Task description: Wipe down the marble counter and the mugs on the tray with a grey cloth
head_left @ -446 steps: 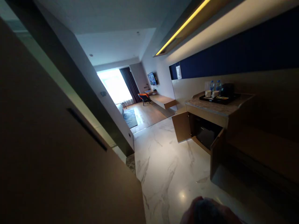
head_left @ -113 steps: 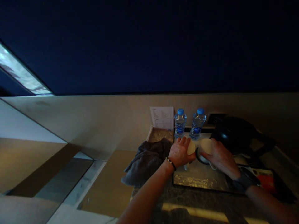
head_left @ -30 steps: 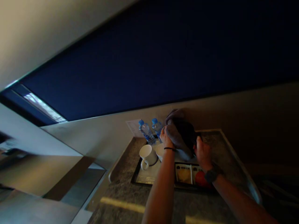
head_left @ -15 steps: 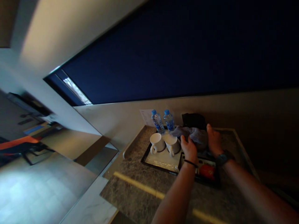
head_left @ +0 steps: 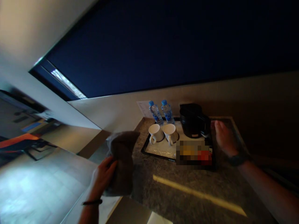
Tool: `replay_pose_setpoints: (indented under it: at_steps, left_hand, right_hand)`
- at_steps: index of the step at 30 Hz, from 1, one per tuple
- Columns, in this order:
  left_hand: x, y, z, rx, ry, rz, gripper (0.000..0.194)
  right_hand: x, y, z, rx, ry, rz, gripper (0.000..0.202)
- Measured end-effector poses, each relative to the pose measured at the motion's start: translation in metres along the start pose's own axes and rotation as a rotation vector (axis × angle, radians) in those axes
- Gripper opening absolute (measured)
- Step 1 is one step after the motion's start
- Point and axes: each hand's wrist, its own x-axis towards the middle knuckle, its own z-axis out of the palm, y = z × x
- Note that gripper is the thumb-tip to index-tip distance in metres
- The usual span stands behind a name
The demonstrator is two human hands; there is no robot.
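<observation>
My left hand (head_left: pixel 106 175) is closed around a grey cloth (head_left: pixel 122 161), which hangs in folds, blurred, over the left edge of the counter. At the right, my right hand (head_left: pixel 223 137) is held beside the handle of a black electric kettle (head_left: pixel 190 121), its fingers stretched out with nothing in them. The kettle stands at the back of a black-rimmed tray (head_left: pixel 149 153). Two white mugs, one on the left (head_left: pixel 156 133) and one nearer the kettle (head_left: pixel 170 133), stand on that tray. Behind them are two water bottles (head_left: pixel 156 113) with blue caps.
A pixelated patch (head_left: pixel 193 154) covers the tray's front right part. A printed sheet (head_left: pixel 144 109) leans on the wall behind the marble-look counter (head_left: pixel 173 186). A dark blue panel (head_left: pixel 163 46) spans the wall above. Farther left is an orange chair (head_left: pixel 18 140).
My left hand has carried the grey cloth from the kettle leftward and toward me, uncovering the kettle. My right hand has moved slightly right, and the view has shifted.
</observation>
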Motion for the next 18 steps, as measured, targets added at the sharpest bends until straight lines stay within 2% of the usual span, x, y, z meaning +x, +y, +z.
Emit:
replay_pose_setpoints:
  at_steps: [2,4,5,7,8,10,12,14,16,18]
  left_hand:
    - [-0.001,-0.026,0.043,0.150,-0.090,-0.012,0.026]
    - [-0.025,-0.025,0.085,0.259,-0.160,0.089,0.029]
    - [-0.044,-0.014,0.103,0.291,-0.201,0.169,0.030]
    - [-0.090,0.019,0.132,0.288,-0.309,0.341,0.032]
    - [-0.113,0.038,0.144,0.260,-0.375,0.425,0.032]
    - [-0.153,0.076,0.164,0.171,-0.531,0.621,0.031]
    - [-0.176,0.106,0.182,0.116,-0.682,0.833,0.026]
    - [-0.183,0.127,0.193,0.096,-0.798,1.032,0.020]
    - [-0.179,0.139,0.189,0.043,-0.868,1.178,0.018]
    - [-0.169,0.147,0.170,-0.059,-0.888,1.207,0.018]
  right_hand:
    - [-0.019,0.004,-0.012,-0.021,-0.029,-0.021,0.072]
    - [-0.039,0.009,-0.018,-0.092,-0.201,-0.112,0.068]
    - [-0.047,0.011,-0.019,-0.166,-0.322,-0.179,0.068]
    - [-0.061,0.017,-0.016,-0.371,-0.543,-0.314,0.077]
    - [-0.065,0.020,-0.014,-0.473,-0.612,-0.358,0.081]
    - [-0.069,0.022,-0.007,-0.607,-0.668,-0.390,0.082]
    - [-0.068,0.019,-0.002,-0.650,-0.669,-0.409,0.080]
    - [-0.064,0.008,-0.003,-0.641,-0.646,-0.456,0.078]
    - [-0.059,-0.009,-0.013,-0.623,-0.573,-0.516,0.077]
    - [-0.055,-0.027,-0.034,-0.616,-0.482,-0.554,0.076]
